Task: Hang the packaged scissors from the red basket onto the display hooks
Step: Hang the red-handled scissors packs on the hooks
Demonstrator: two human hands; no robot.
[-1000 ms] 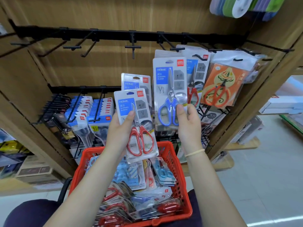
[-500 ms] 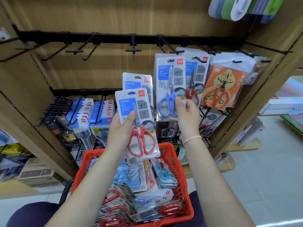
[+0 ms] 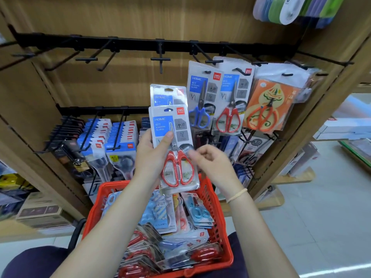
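The pack of red-handled scissors (image 3: 176, 151) had a clear, glossy plastic blister over a printed card, and the handles inside looked like smooth, shiny plastic with bright metal blades. The 2 packs hanging beside it, the blue-handled pack (image 3: 200, 101) and the red-handled hanging pack (image 3: 232, 103), showed the same glossy blister finish. The red basket (image 3: 220, 223) was moulded plastic (an open lattice wall, slightly shiny). The display hooks (image 3: 160, 59) and their rail looked like matt black metal. The back panel (image 3: 112, 85) had a matt wood-grain surface.
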